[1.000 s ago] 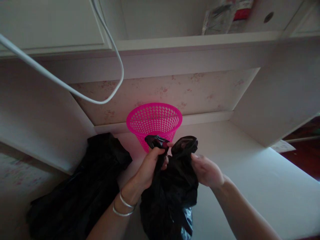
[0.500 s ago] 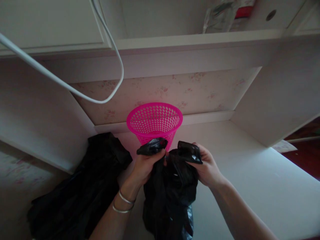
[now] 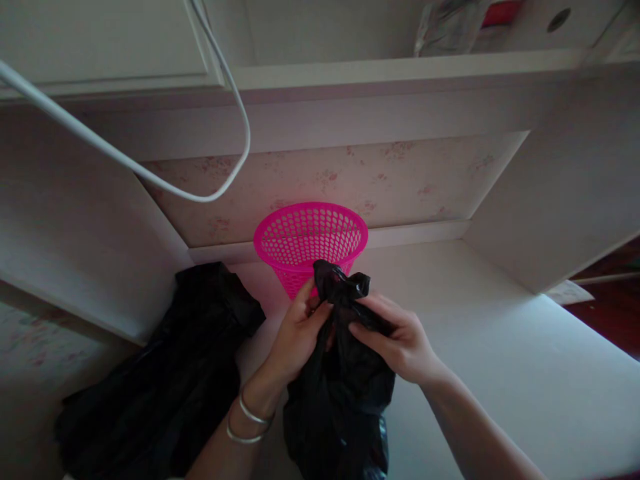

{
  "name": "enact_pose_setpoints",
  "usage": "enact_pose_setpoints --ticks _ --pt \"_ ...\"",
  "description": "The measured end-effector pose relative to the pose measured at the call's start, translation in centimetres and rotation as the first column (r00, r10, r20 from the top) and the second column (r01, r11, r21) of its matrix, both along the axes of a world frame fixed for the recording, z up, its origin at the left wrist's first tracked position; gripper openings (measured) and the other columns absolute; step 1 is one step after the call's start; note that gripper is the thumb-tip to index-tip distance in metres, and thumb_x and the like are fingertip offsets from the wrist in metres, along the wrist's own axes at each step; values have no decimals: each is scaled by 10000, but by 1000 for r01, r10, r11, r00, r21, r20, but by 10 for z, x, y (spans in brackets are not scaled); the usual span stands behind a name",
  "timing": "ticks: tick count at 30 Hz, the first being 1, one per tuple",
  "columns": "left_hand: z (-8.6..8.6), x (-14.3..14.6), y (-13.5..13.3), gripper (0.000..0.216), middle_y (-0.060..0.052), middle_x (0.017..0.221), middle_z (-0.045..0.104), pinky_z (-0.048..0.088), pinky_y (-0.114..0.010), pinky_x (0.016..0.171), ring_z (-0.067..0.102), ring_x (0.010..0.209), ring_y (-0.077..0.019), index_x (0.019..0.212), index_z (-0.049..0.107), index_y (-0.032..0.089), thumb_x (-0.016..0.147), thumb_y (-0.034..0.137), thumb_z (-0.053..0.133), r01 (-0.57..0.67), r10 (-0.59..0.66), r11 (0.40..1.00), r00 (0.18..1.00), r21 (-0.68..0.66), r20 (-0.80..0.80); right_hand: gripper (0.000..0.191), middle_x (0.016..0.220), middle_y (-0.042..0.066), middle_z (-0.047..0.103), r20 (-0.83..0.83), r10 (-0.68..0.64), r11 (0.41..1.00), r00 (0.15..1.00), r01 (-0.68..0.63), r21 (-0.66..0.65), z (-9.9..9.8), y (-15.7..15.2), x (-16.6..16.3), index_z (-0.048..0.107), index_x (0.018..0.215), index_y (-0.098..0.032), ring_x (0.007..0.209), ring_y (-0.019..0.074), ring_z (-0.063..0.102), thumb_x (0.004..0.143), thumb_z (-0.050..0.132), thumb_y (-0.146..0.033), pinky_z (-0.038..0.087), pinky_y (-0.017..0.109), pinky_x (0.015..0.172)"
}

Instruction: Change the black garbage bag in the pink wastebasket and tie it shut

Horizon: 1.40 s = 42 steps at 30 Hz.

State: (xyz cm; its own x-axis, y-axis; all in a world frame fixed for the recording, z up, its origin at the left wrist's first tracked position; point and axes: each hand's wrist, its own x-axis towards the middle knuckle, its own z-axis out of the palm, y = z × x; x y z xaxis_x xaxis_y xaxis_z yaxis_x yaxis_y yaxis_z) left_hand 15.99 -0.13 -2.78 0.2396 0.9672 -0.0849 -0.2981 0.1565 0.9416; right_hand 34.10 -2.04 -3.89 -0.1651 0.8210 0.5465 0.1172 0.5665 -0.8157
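Note:
A filled black plastic garbage bag hangs or stands in front of me, its neck gathered between my hands. My left hand, with two silver bangles on the wrist, is closed around the left side of the neck. From the right, my right hand pinches the other side of the neck, thumb and fingers pressing the plastic. The bag's bunched top sticks up above both hands. Just behind it stands a pink perforated plastic basket, its lower front hidden by the bag and hands.
Another black bag or dark cloth lies at the left. A white cable loops across the upper left. White side panels and a shelf edge enclose the space, with clear-wrapped items on the shelf. Floral wallpaper covers the back.
My hands have come closer together, and the two separate bag ends are now gathered into one bunched neck. The view has shifted slightly; the basket stands in the same place.

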Motion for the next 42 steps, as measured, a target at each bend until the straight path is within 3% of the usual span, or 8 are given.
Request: enact_pose_setpoints --ticks 4,8,12,16,22,25,32,42 --pt "-3 1 0 234 76 647 624 450 -225 558 575 550 -115 928 608 227 797 346 762 -113 117 990 992 84 -45 567 1254 26 739 98 39 996 994 -47 74 2 1 -5 673 1330 -372 1122 171 709 881 607 -31 554 288 983" --pt "-12 -7 0 94 -2 732 705 500 -286 807 673 865 -208 744 700 174 755 267 715 51 -48 995 998 91 -38 645 1321 66 708 208 29 996 978 -46 78 1 4 -4 683 1319 -299 1227 213 671 790 533 39 525 351 1064" --pt "-15 -16 -1 215 -31 803 751 514 -324 772 672 822 -232 865 779 163 720 321 768 281 -281 956 960 86 -11 665 1479 107 598 304 233 964 924 -262 57 20 7 2 653 1362 -245 1337 249 599 769 520 26 489 396 1115" --pt "-11 -18 -3 174 -19 701 716 483 -283 629 610 661 -180 825 783 177 719 298 848 264 -213 948 941 177 -263 548 1640 71 397 409 456 884 791 -456 -103 45 6 9 707 1315 -278 1417 296 517 831 601 -45 454 415 1148" --pt "-8 -12 -8 251 3 565 602 370 -248 472 485 454 -123 894 793 200 822 441 781 264 -229 952 950 153 -212 553 1502 87 553 -62 129 940 990 -142 -310 29 17 13 473 1523 -384 802 137 705 988 610 -400 600 288 690" --pt "-3 -8 -8 245 -3 611 619 382 -253 485 501 467 -128 943 802 213 799 411 810 294 -264 941 947 165 -183 650 1259 61 688 -126 219 863 968 -252 -438 16 28 10 483 1519 -312 771 134 658 931 671 -515 558 262 662" --pt "-1 -16 -11 234 34 567 527 391 -258 541 458 476 -112 995 793 210 822 366 782 499 -471 847 864 185 -178 421 584 -44 564 -166 334 765 928 -369 -528 3 32 5 646 798 -156 507 82 487 908 681 -561 366 201 463" --pt "-18 -26 -7 149 -42 866 636 466 -252 688 578 741 -154 985 717 220 856 288 745 529 -487 816 846 232 -215 389 687 -32 686 -570 126 701 812 -479 -528 10 19 -3 558 1101 -234 434 117 628 924 656 -566 476 184 386"
